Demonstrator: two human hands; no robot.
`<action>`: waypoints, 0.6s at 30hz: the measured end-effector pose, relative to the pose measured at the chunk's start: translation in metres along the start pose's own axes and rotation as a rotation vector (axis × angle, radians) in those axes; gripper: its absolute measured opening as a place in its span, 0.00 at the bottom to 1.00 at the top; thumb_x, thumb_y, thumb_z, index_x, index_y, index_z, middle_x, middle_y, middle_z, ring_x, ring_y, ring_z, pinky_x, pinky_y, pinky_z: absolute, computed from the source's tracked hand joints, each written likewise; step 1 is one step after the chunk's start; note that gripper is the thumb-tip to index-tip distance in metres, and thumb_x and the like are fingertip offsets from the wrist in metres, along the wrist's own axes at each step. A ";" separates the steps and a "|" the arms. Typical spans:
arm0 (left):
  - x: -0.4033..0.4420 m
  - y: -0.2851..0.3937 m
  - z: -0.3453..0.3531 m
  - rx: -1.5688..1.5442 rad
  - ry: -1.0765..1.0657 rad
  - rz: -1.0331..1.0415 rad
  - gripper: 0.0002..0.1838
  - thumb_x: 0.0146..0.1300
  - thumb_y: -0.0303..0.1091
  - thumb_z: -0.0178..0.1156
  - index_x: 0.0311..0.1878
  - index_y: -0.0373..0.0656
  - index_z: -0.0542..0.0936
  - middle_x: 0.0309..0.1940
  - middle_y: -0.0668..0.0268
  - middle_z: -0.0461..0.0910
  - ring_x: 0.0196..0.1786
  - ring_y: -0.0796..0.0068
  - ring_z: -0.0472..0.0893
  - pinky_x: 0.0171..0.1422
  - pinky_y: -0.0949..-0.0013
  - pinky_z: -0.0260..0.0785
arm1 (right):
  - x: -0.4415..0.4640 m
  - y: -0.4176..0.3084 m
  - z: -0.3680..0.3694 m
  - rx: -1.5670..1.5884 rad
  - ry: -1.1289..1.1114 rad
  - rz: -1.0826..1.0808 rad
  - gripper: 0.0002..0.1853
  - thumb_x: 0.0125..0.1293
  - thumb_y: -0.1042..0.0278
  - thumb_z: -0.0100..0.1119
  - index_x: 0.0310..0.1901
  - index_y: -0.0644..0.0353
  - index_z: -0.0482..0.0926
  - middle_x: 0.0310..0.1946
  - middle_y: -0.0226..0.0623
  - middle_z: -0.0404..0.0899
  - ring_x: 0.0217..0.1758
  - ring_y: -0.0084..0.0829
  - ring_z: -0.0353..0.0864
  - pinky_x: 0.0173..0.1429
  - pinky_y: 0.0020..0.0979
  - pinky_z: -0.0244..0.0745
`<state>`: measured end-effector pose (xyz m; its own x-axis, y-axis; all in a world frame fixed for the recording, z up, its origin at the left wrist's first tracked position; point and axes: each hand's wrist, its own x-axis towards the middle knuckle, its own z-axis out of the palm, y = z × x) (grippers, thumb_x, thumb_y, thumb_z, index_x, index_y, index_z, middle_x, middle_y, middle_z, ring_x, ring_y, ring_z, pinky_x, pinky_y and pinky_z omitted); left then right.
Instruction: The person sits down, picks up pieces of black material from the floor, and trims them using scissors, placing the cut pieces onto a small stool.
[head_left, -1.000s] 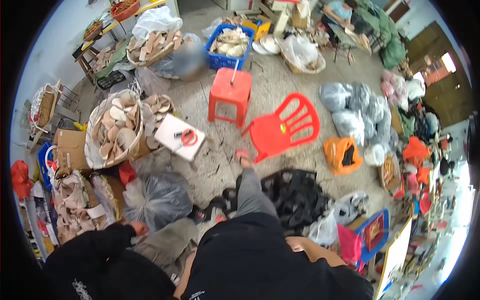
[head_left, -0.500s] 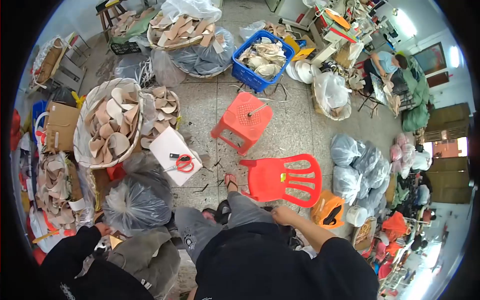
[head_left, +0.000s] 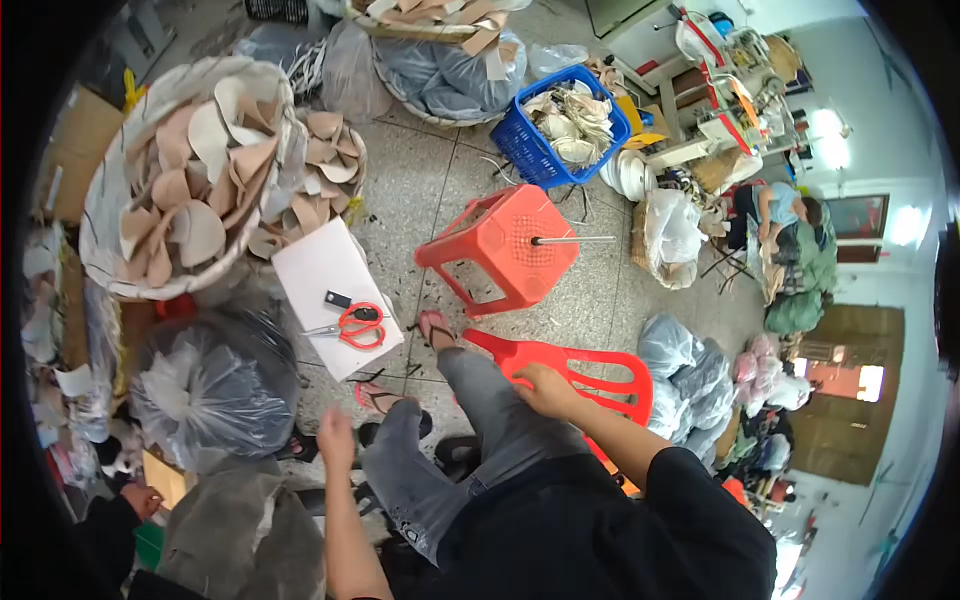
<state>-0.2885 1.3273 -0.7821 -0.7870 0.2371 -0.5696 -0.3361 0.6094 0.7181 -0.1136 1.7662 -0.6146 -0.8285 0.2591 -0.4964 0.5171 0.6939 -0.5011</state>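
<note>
My left hand (head_left: 336, 437) is low at centre-left, beside the white board (head_left: 325, 285); it is blurred and its fingers are hard to make out. My right hand (head_left: 545, 390) is over my right thigh, in front of the red chair (head_left: 600, 375), with fingers apart and nothing in them. Red-handled scissors (head_left: 361, 327) and a small black object (head_left: 338, 299) lie on the white board. Beyond it stands a red stool (head_left: 520, 250) with a thin metal rod (head_left: 575, 240) at its top.
A large basket of beige pieces (head_left: 200, 180) and a grey plastic bag (head_left: 225, 390) are at left. A blue crate (head_left: 530, 140) stands behind the stool. Another person's hand (head_left: 143, 500) shows at lower left. A person in blue (head_left: 778, 210) sits far right.
The view has moved closer to the stool and white board. My left hand has come into view. My right hand has shifted left and up, now in front of the chair.
</note>
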 end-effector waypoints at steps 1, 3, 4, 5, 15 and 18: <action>0.023 -0.021 0.010 -0.140 0.006 -0.052 0.20 0.75 0.40 0.61 0.61 0.37 0.84 0.51 0.53 0.89 0.50 0.59 0.86 0.59 0.64 0.76 | 0.018 0.027 0.014 -0.012 0.001 -0.017 0.16 0.71 0.63 0.60 0.51 0.64 0.86 0.51 0.53 0.87 0.52 0.56 0.85 0.58 0.47 0.80; 0.043 -0.030 0.022 -0.287 -0.037 -0.120 0.18 0.74 0.40 0.62 0.59 0.37 0.85 0.49 0.54 0.89 0.48 0.59 0.86 0.57 0.64 0.77 | 0.064 0.098 0.054 -0.040 -0.008 -0.023 0.17 0.71 0.63 0.60 0.53 0.64 0.86 0.52 0.52 0.88 0.52 0.56 0.85 0.58 0.47 0.81; 0.048 -0.028 0.031 -0.082 -0.119 -0.101 0.17 0.75 0.40 0.61 0.55 0.36 0.86 0.44 0.56 0.89 0.42 0.61 0.85 0.52 0.63 0.76 | 0.097 0.139 0.071 -0.131 -0.194 0.147 0.18 0.71 0.62 0.61 0.55 0.64 0.86 0.53 0.51 0.88 0.55 0.56 0.85 0.60 0.47 0.81; 0.053 -0.033 0.044 0.132 -0.208 -0.081 0.17 0.76 0.41 0.61 0.52 0.35 0.87 0.39 0.58 0.90 0.37 0.62 0.83 0.46 0.61 0.76 | 0.122 0.179 0.094 -0.210 -0.380 0.326 0.19 0.70 0.60 0.62 0.56 0.64 0.86 0.54 0.50 0.88 0.57 0.56 0.85 0.61 0.47 0.81; 0.033 -0.240 0.518 -0.115 -0.956 0.456 0.32 0.62 0.50 0.72 0.67 0.45 0.81 0.58 0.51 0.86 0.58 0.48 0.86 0.60 0.52 0.78 | 0.188 0.448 0.257 -0.466 -0.928 0.367 0.23 0.72 0.54 0.62 0.59 0.63 0.86 0.54 0.44 0.90 0.60 0.47 0.85 0.64 0.44 0.81; 0.053 -0.232 0.536 0.073 -1.439 0.029 0.30 0.62 0.44 0.70 0.66 0.44 0.81 0.56 0.52 0.86 0.54 0.51 0.86 0.56 0.53 0.80 | 0.196 0.461 0.271 -0.383 -0.879 0.363 0.23 0.72 0.55 0.63 0.60 0.64 0.85 0.54 0.45 0.89 0.59 0.45 0.85 0.63 0.43 0.81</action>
<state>0.0251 1.6041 -1.1933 0.4173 0.7662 -0.4886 -0.2684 0.6176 0.7393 0.0209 1.9544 -1.1350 -0.1057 0.0198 -0.9942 0.4745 0.8797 -0.0329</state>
